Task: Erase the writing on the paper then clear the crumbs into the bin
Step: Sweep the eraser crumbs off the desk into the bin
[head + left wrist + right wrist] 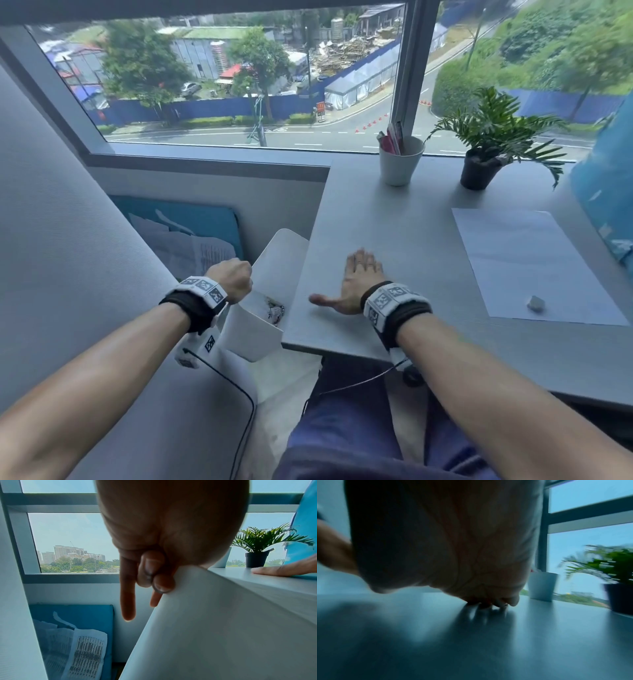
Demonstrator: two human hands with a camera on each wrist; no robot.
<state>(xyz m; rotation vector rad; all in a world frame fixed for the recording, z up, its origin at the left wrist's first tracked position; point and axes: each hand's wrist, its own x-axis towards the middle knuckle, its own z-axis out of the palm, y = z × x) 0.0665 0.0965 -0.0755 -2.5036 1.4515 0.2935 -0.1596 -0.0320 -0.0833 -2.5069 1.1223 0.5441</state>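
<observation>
Both forearms reach forward: left hand (230, 278) grips the white bin (270, 274) against the desk edge (301, 267), crumpled scraps (275, 310) inside; right hand (356, 284) flat, fingers spread, bare desk between it and the paper (524, 260) with eraser (536, 303) to its right.

Daylight from the window (239, 78) lights all views; head view bright, even, soft shadows on the desk (428, 240). Wide-angle bend at edges (window frame curves). Left wrist view: the left hand (163, 534) backlit, dark, close and soft. Right wrist view dim, bluish, motion-blurred; right hand (445, 540) silhouetted, smeared shadow beneath, plant (607, 563) streaked.
</observation>
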